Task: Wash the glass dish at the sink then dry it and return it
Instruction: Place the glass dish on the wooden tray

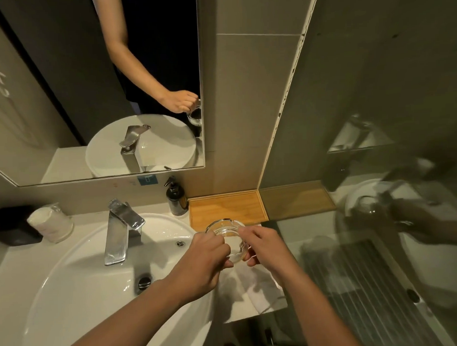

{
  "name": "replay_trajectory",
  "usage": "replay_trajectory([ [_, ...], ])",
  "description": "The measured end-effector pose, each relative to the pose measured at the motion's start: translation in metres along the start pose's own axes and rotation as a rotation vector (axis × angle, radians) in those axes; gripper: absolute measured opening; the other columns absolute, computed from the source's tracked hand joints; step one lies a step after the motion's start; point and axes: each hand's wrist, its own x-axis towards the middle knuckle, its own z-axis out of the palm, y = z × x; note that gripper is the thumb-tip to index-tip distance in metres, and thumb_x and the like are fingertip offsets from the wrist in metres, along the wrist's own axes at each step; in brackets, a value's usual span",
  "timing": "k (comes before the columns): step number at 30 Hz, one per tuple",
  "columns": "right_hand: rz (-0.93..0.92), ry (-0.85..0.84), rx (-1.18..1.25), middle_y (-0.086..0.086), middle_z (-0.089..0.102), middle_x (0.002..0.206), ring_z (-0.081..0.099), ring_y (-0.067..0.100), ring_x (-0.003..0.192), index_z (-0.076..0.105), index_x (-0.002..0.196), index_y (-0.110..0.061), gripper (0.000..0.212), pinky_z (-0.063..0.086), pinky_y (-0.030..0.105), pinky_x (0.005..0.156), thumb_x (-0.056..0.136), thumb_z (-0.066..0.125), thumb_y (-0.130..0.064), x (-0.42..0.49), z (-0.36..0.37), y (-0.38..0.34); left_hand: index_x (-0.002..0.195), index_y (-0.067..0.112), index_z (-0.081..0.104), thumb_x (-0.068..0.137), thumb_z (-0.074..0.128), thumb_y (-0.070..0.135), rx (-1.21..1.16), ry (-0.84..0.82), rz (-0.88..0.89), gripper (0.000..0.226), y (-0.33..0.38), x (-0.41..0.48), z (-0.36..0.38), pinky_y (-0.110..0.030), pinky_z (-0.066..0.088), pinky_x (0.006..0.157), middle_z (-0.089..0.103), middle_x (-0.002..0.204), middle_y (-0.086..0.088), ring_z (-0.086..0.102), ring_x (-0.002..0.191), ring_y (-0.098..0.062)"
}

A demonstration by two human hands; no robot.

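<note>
At frame centre both hands hold the glass dish (228,237) over the counter, sink (79,294) and faucet (122,228) lower left, wooden tray (224,206) just above, mirror (64,88) upper left.

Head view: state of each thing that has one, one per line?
glass dish: held up in both hands beside the basin, over a white cloth
left hand: fingers closed on the dish's near-left rim
right hand: fingers closed on the dish's right rim
faucet: no water running
sink: no standing water, drain stopper visible
wooden tray: nothing on it
white cloth: lying crumpled on the counter
</note>
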Motion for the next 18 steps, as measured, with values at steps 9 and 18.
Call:
replay_trajectory([
  [9, -0.089, 0.215, 0.12, 0.009, 0.05, 0.066, 0.046, 0.018, 0.059, 0.071, 0.085, -0.013, 0.019, 0.044, 0.024, 0.05, 0.099, 0.058, -0.013, 0.021, -0.008, -0.008, 0.12, 0.026, 0.064, 0.095, 0.055, 0.051, -0.231, 0.18, -0.271, 0.036, -0.011, 0.03, -0.013, -0.022, 0.038, 0.099, 0.056, 0.118, 0.012, 0.049, 0.115, -0.006],
  [18, -0.083, 0.224, 0.193, 0.008, 0.068, 0.081, 0.06, 0.016, 0.064, 0.064, 0.114, -0.02, 0.016, 0.056, 0.034, 0.065, 0.099, 0.064, -0.024, 0.057, -0.016, -0.007, 0.093, 0.033, 0.078, 0.099, 0.061, 0.023, -0.772, 0.239, -0.741, 0.02, -0.016, 0.076, -0.026, -0.03, 0.059, 0.069, 0.079, 0.087, -0.004, 0.068, 0.075, -0.011],
])
